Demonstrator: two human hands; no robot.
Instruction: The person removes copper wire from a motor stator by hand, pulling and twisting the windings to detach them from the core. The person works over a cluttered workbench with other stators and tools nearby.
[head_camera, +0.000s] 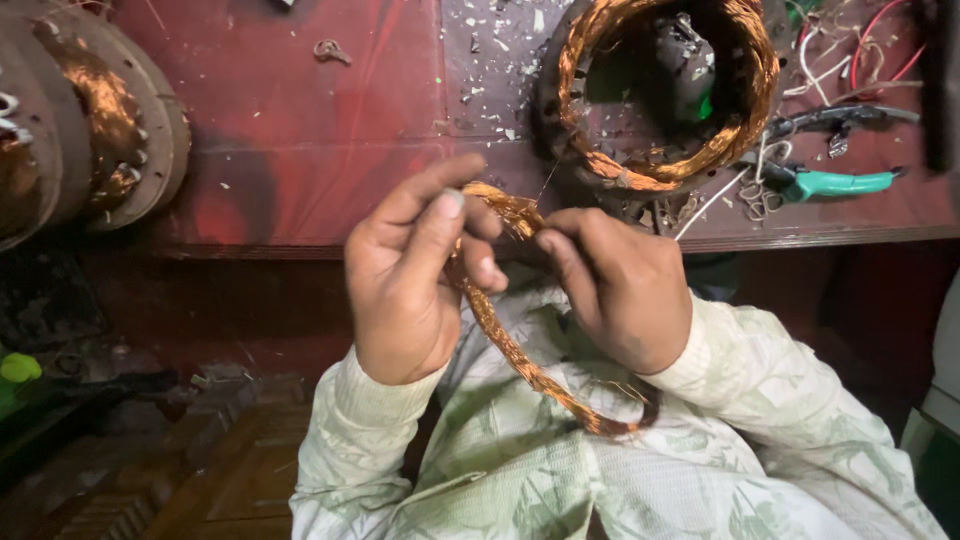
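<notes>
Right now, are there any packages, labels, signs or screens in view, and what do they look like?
None in view: only the red workbench, copper wire coils, green-handled pliers, and both hands gripping a copper wire bundle.

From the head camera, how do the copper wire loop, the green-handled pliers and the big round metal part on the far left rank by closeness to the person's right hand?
1. Copper wire loop: gripped in the right hand, hanging down over the lap.
2. Green-handled pliers: on the red bench, up and to the right.
3. Round metal part: at the bench's far left edge, beyond the left hand.
</notes>
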